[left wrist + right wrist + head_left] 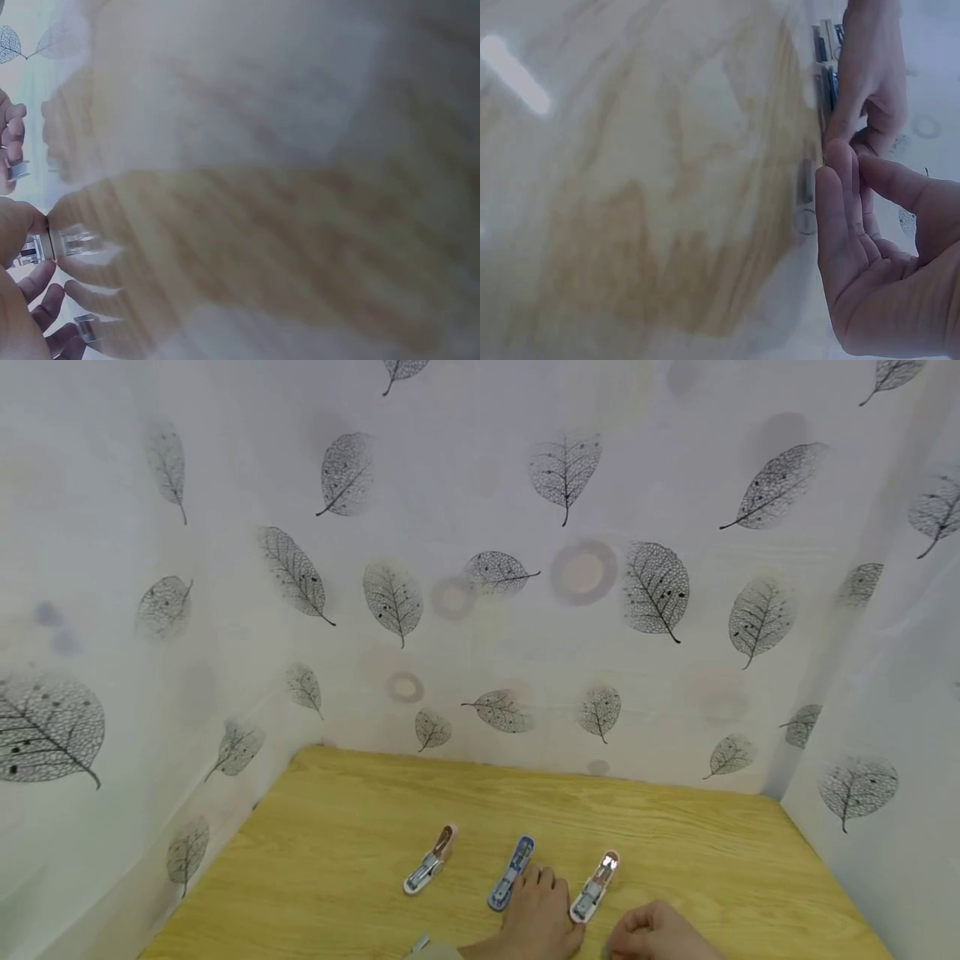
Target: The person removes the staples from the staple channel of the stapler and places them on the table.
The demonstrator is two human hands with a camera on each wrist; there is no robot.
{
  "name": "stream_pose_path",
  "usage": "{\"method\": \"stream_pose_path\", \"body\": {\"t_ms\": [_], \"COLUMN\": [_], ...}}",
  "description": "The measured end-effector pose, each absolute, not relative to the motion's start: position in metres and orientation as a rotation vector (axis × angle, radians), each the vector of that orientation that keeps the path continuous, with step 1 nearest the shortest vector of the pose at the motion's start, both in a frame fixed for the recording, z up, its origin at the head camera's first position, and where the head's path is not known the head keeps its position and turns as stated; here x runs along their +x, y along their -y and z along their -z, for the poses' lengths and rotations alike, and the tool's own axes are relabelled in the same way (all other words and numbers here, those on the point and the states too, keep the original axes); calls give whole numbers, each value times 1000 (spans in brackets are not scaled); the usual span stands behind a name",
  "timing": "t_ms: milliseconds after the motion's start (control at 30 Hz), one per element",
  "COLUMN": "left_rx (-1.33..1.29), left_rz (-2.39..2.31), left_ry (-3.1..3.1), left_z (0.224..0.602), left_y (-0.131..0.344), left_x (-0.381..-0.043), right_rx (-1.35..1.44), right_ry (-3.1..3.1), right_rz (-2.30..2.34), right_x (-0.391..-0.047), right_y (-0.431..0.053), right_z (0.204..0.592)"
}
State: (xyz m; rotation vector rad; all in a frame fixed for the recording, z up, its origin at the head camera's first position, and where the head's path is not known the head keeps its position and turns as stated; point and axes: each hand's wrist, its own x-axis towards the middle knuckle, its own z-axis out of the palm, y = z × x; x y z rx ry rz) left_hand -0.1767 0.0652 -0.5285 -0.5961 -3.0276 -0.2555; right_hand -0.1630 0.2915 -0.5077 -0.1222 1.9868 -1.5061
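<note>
Three slim, palm-sized gadgets with metal parts, perhaps clip dispensers, lie slantwise on the wood-grain table. The pink-and-white one (431,860) is at left, the blue one (510,875) in the middle. My left hand (537,912) rests between the blue one and the right-hand pink-and-white dispenser (596,887). Its thumb and index finger pinch that dispenser's near end, also visible in the left wrist view. My right hand (656,931) is just right of it, fingers bent and thumb against fingertips (840,154). A shiny piece (19,170) shows by those fingers; whether they grip it is unclear.
Another metallic end (420,945) pokes out beside the left sleeve (438,952), mostly hidden. White leaf-patterned sheeting (480,635) walls in the table's back and both sides. The glossy tabletop (360,793) reflects the hands in the wrist views.
</note>
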Motion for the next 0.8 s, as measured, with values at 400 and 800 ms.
{"method": "stream_pose_path", "body": {"t_ms": [400,800], "left_rx": [-612,-1017], "left_rz": [303,834], "left_ry": [3022,2904], "left_z": [529,494], "left_y": [-64,8], "left_x": [-176,-172], "right_rx": [-220,-129], "right_ry": [-2064,-2597], "right_rz": [1462,1167], "right_x": [-160,-165], "right_y": [-282,-292], "right_z": [516,486]}}
